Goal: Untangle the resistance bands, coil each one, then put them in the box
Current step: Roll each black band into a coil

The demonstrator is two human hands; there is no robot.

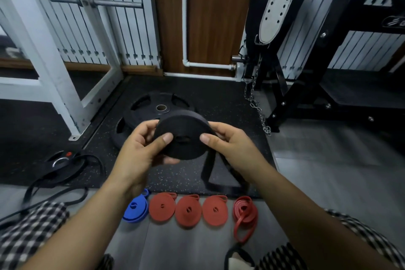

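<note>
Your left hand and right hand clamp fingers on the black band coil; its tail trails onto the floor.

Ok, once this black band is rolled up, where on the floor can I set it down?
There is bare grey floor right of the loose red band, and more nearer you below the row of red coils. The speckled mat between the weight plates and that row is partly free; the black band's tail lies there. The left is crowded with black straps.
</note>
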